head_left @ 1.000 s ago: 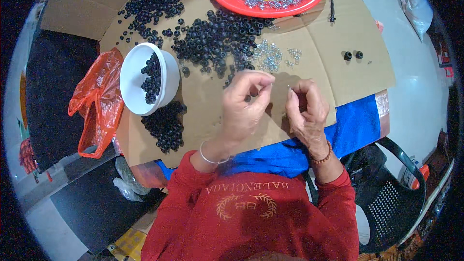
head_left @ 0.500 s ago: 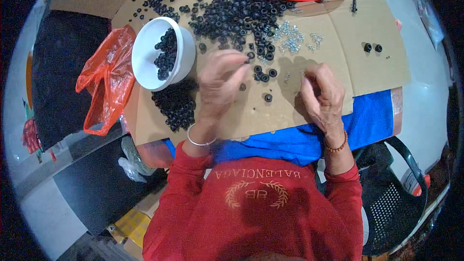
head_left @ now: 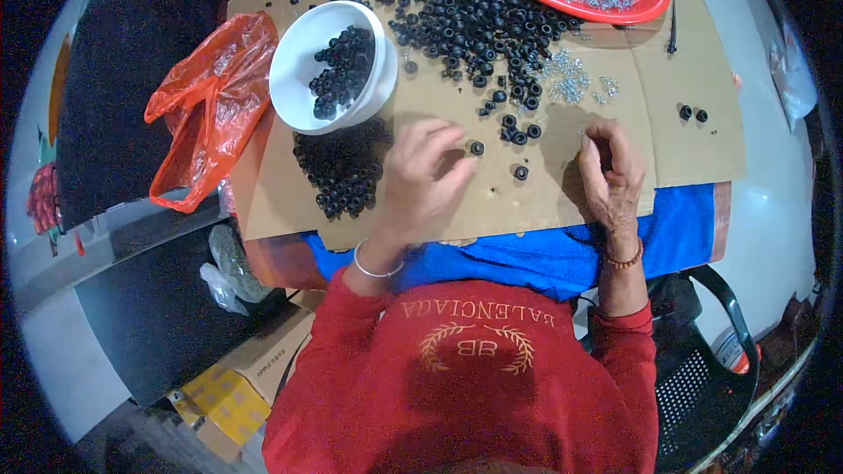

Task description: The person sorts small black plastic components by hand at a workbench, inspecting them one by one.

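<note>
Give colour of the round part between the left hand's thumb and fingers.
Black; the round part shows best in the head view.

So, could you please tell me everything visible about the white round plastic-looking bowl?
The white round plastic-looking bowl has a smooth wall and no lid. It holds small round black pieces, leaving bare white wall at left. It stands on the brown cardboard sheet, beside a red translucent plastic bag; I cannot tell if it tilts. A heap of black pieces lies by its near side. The left hand is apart from it.

Improvised workshop: cardboard-covered table point(head_left: 694, 154), heaped black parts point(head_left: 492, 31).
</note>
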A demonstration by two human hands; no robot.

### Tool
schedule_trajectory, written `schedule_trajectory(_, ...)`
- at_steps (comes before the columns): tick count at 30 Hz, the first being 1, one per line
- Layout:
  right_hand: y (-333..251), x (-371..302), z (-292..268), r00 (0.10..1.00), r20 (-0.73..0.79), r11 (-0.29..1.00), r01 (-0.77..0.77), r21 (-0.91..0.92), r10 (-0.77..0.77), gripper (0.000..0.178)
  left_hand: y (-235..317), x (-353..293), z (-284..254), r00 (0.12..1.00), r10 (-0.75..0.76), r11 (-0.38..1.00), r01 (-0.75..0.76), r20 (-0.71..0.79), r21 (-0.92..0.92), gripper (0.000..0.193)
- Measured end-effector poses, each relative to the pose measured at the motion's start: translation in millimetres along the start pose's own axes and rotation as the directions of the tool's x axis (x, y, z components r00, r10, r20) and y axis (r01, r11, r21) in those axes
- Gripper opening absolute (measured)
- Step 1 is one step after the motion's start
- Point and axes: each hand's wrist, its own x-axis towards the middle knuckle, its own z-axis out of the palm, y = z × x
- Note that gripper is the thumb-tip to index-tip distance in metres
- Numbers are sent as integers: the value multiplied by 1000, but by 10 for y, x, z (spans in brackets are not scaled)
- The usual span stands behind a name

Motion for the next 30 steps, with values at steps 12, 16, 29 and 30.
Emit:
schedule_trajectory(12, 36, -32, 19, 1000, -24, 1000, -4, -30, 3, 6, 129, -98, 128, 881, -432, 547, 424, 191, -721, 15)
schedule_trajectory(16, 40, -38, 9, 999, -41, 1000, -23, 19, 24, 6, 139, -118, 23, 855, -375, 463, 507, 357, -727, 17)
schedule_trajectory(29, -683, -214, 30, 961, 245, 944, 40, 328, -126, 9, 77, -260, 8, 804, -172, -350, 491, 570, -798, 23)
schedule_trajectory(30, -694, -233, 46, 961, 252, 944, 24, 329, -111, 9, 93, -253, -1, 801, -164, -350, 498, 575, -793, 24)
